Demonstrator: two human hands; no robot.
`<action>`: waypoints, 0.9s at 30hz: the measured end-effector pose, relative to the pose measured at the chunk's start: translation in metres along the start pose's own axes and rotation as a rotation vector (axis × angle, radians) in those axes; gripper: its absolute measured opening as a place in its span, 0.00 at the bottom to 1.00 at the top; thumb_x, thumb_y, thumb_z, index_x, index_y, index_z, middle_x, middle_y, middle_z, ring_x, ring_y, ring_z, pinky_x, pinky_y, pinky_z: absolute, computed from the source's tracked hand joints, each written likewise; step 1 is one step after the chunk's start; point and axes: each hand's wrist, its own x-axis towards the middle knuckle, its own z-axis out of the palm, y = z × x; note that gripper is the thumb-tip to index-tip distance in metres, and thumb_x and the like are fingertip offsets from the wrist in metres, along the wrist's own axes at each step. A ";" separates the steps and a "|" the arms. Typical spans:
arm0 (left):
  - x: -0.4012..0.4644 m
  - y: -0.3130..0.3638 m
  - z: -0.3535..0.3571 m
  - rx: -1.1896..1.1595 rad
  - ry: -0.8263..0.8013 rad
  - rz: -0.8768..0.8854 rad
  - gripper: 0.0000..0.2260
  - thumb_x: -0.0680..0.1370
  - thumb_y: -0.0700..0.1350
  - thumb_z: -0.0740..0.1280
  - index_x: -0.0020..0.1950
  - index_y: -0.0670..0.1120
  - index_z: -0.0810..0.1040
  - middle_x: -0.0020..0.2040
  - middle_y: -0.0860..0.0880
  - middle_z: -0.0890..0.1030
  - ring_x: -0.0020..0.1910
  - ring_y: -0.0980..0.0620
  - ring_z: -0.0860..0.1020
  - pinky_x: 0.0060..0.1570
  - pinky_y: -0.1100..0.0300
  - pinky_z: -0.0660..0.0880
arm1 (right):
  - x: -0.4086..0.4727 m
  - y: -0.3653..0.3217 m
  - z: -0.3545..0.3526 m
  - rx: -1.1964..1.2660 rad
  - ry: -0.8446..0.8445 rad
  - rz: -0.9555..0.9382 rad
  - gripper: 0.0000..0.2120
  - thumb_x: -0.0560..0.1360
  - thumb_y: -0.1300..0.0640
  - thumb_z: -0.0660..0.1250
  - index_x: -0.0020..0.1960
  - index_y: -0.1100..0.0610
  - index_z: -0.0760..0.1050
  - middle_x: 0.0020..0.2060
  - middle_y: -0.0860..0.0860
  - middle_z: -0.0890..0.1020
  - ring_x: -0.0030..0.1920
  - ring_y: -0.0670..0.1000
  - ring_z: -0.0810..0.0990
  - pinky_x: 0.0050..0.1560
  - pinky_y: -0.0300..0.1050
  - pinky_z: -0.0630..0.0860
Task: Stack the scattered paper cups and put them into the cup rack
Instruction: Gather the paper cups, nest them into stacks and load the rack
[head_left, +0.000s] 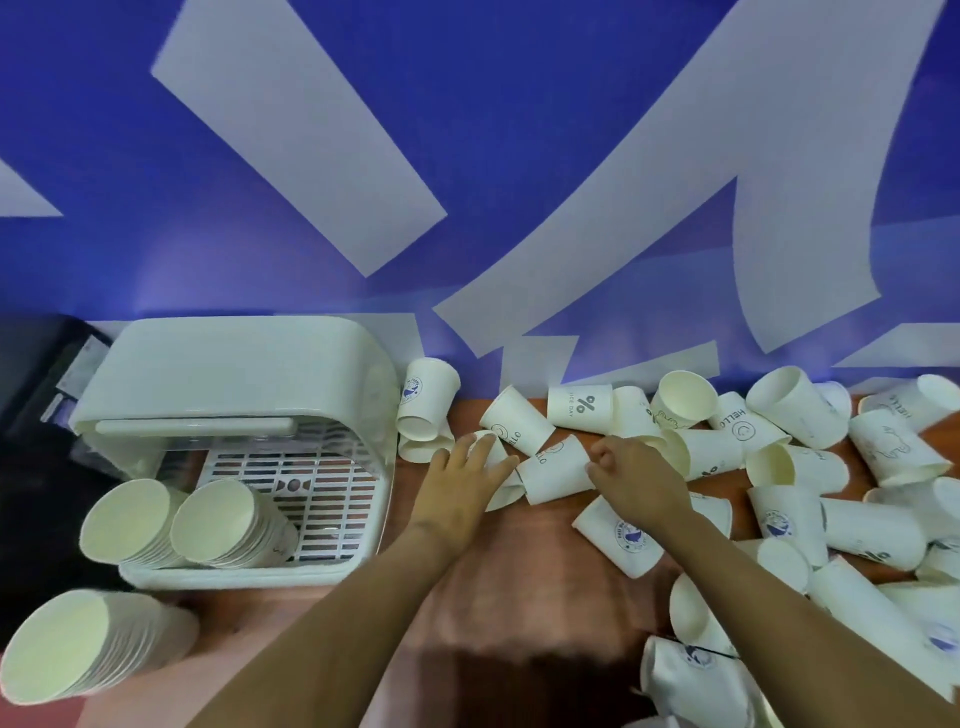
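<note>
While two stacks (208, 525) sit in our rack (358, 519), many cups (789, 499) remain; left fingers (480, 448) spread, right fingers (605, 460) pinching one cup (556, 470).

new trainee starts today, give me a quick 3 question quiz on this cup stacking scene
1. True or false: the white plastic cup rack already holds two stacks of white paper cups.
2. Which hand lies flat on a tipped cup: A left, B right?
3. Where does the third paper cup stack lie?

Key: 1 true. 2 A. 3 On the brown wooden table, outside and in front of the rack.
</note>
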 end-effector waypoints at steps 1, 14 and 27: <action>0.002 0.000 0.003 0.009 -0.003 0.001 0.35 0.76 0.35 0.63 0.77 0.54 0.51 0.78 0.43 0.48 0.76 0.42 0.49 0.71 0.47 0.57 | 0.002 0.001 0.002 -0.008 0.008 -0.007 0.08 0.75 0.51 0.62 0.49 0.54 0.76 0.44 0.49 0.80 0.45 0.51 0.78 0.45 0.50 0.77; -0.003 -0.003 0.019 -0.105 0.080 0.008 0.26 0.74 0.47 0.67 0.71 0.51 0.63 0.73 0.48 0.63 0.72 0.44 0.61 0.64 0.52 0.64 | -0.007 -0.014 -0.010 0.136 0.053 -0.051 0.04 0.74 0.54 0.66 0.45 0.52 0.78 0.40 0.45 0.79 0.43 0.47 0.78 0.45 0.45 0.76; -0.120 -0.011 -0.025 -0.611 0.189 -0.198 0.29 0.68 0.61 0.70 0.64 0.50 0.68 0.61 0.52 0.70 0.61 0.50 0.70 0.57 0.56 0.71 | -0.087 -0.068 -0.030 -0.071 0.100 -0.174 0.07 0.74 0.53 0.64 0.49 0.50 0.79 0.49 0.46 0.80 0.48 0.47 0.77 0.46 0.45 0.75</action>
